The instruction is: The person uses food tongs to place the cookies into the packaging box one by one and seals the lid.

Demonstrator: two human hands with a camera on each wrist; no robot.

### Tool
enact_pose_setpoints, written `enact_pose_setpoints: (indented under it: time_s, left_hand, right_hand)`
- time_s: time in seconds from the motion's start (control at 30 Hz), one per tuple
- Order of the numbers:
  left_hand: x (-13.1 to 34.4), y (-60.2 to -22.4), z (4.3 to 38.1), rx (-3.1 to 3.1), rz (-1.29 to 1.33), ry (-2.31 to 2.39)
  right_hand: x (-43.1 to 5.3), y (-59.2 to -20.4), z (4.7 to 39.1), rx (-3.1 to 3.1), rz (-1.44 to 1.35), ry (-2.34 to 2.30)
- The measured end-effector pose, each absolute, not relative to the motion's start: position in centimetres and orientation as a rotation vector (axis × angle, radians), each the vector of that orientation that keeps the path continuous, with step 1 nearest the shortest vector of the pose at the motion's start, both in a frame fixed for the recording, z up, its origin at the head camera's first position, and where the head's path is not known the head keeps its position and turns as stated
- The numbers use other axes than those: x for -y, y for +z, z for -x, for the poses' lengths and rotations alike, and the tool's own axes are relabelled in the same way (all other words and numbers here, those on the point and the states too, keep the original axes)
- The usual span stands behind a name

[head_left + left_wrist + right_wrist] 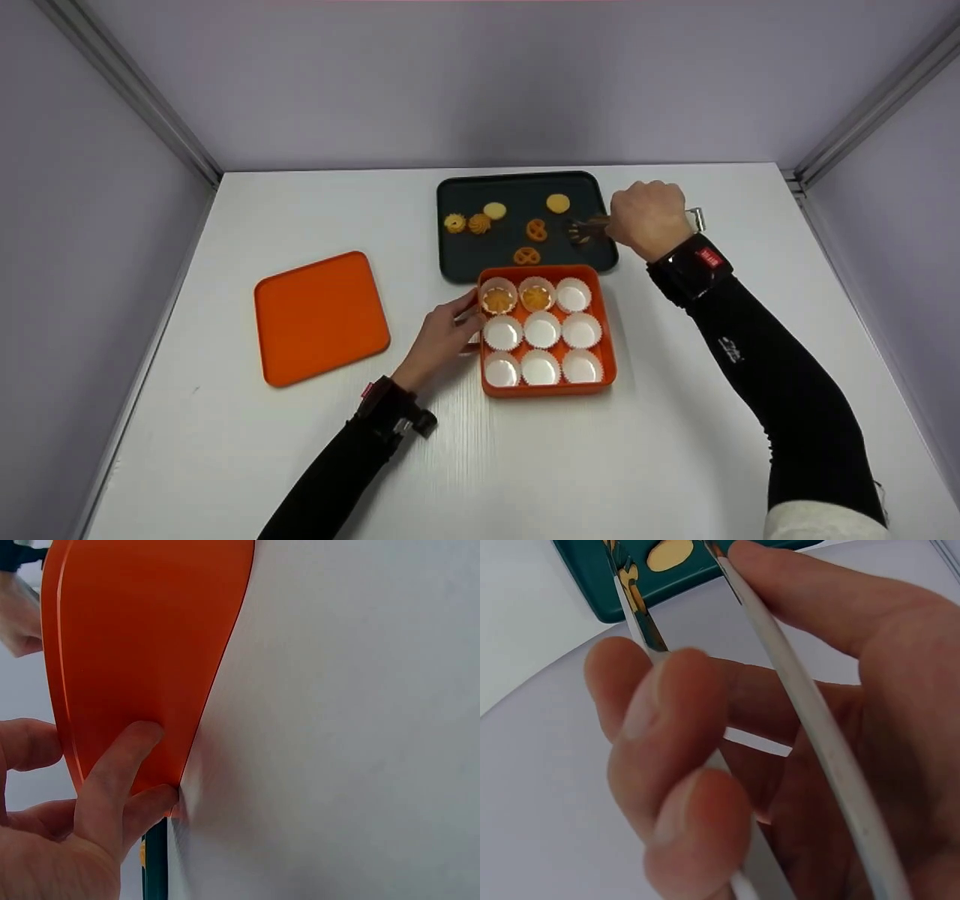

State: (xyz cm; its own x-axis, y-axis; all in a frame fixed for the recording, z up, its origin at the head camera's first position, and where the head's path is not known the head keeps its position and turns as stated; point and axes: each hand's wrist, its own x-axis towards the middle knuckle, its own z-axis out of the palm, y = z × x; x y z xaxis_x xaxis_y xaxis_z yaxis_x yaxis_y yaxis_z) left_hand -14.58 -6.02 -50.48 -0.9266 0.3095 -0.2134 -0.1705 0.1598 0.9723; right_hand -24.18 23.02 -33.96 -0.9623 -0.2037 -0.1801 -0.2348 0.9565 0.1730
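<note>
Against the near-left wall of the orange box [547, 390], the left hand [438, 339] is rested, fingers relaxed; two of nine paper cups [541, 330] are filled, seven apparently left. Just beyond, on the dark tray [480, 259], at least six biscuits [536, 229] are spread, left of tongs [596, 223] gripped by the right hand [649, 217].

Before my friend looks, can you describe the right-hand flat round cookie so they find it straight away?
Find the dark tray, behind the orange box. Look along the tray's far side, right of its middle, just past a pretzel. The flat round cookie there lies by itself, while its twin sits right beside the swirly cookies.
</note>
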Motion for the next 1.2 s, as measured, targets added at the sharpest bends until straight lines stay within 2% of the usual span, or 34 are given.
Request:
enact_pose_setpoints:
  time_s: [0.57, 1.2]
  left_hand:
    - [6.0, -50.3, 14.5, -2.07, -0.112, 1.82]
    - [5.9, -50.2, 14.5, -2.078, -0.087, 1.821]
  right_hand:
    - [-25.0, -33.4, 23.1, -3.007, 0.357, 0.19]
    - [-29.4, -33.5, 18.5, -3.141, 0.42, 0.067]
